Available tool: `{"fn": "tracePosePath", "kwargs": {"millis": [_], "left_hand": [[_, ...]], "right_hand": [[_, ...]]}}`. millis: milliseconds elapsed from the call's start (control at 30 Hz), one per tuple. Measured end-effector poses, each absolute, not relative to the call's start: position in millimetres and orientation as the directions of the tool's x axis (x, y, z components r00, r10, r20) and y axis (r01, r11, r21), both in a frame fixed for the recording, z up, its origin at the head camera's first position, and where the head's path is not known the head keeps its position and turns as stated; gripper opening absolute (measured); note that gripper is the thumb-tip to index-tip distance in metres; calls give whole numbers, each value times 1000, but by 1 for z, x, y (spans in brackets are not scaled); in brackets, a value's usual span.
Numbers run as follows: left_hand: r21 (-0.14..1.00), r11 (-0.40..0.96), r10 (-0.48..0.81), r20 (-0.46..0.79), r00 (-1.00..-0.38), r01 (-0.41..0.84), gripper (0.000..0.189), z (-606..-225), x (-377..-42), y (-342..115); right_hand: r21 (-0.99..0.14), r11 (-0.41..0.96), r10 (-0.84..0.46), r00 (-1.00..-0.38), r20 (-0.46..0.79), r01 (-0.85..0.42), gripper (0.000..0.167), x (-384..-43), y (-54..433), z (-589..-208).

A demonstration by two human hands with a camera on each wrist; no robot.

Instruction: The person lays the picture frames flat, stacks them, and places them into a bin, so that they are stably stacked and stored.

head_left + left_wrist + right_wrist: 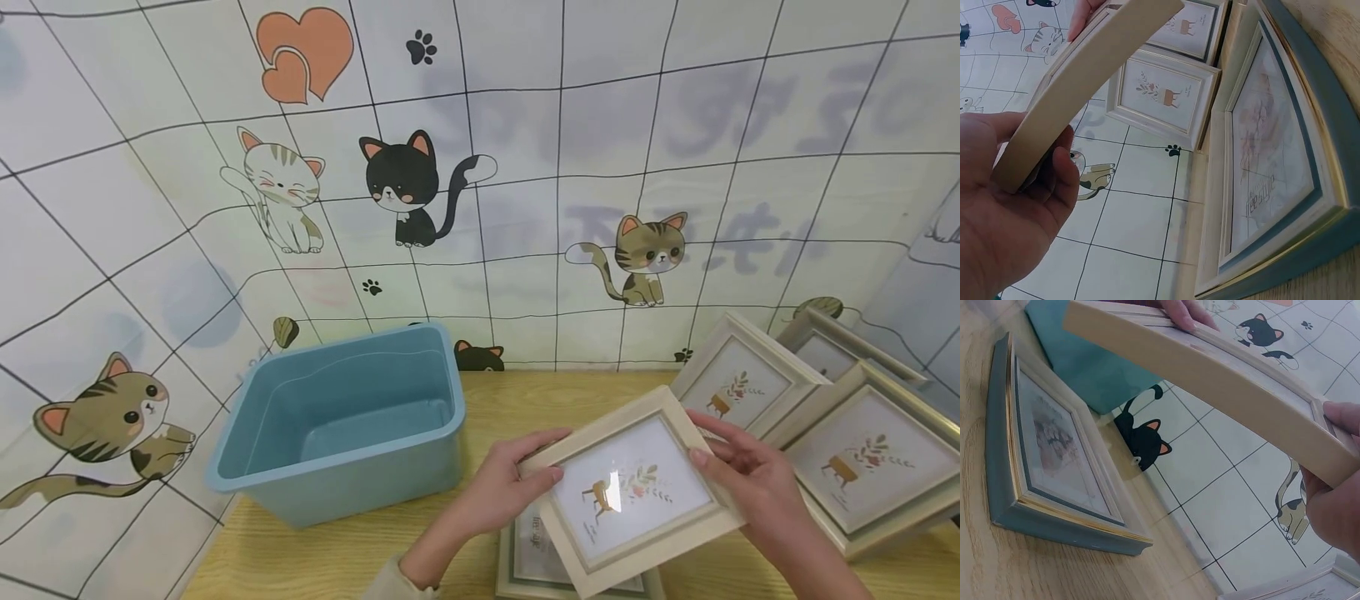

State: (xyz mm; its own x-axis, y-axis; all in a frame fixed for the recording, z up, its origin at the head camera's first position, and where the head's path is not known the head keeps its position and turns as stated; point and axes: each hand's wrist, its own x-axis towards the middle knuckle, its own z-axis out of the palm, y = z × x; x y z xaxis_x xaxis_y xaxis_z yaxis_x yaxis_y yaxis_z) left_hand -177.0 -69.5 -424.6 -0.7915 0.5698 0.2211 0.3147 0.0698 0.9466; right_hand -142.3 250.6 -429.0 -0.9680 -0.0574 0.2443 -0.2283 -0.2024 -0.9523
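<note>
Both hands hold a pale wooden picture frame [637, 492] tilted above the table, its glass facing up over a print of a planter with flowers. My left hand [513, 483] grips the left edge, thumb on the front and fingers beneath. On the opposite edge my right hand [757, 487] grips likewise, its thumb on the front border. Under the held frame, apart from it, another picture frame [1272, 156] lies flat on the table; it has a white and gold border with a blue-grey side. In the head view the held frame covers most of it.
At the left stands a blue plastic tub [360, 467]. On the right, several frames lean together: a cream one [690, 379], a gold-edged one [862, 533] and one behind [907, 367]. The wood-grain table [555, 396] meets a cat-patterned wall covering [517, 217].
</note>
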Motion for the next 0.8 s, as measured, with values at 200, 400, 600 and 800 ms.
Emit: {"fn": "tracePosePath", "kwargs": {"millis": [200,400,600,800], "left_hand": [[964,46,423,218,-879,262,39,-425,-178,-65],[959,158,210,198,-957,233,28,-427,-183,-63],[964,184,155,163,-974,190,27,-434,-188,-66],[956,229,145,153,-978,183,22,-449,-194,-71]], "right_hand": [[-962,-206,17,-984,178,-178,52,-141,248,-431],[-969,202,57,-986,155,-141,53,-137,235,-437],[-905,424,-33,-999,26,-37,69,-131,229,-443],[-888,458,-103,-990,-93,36,73,-129,232,-450]]}}
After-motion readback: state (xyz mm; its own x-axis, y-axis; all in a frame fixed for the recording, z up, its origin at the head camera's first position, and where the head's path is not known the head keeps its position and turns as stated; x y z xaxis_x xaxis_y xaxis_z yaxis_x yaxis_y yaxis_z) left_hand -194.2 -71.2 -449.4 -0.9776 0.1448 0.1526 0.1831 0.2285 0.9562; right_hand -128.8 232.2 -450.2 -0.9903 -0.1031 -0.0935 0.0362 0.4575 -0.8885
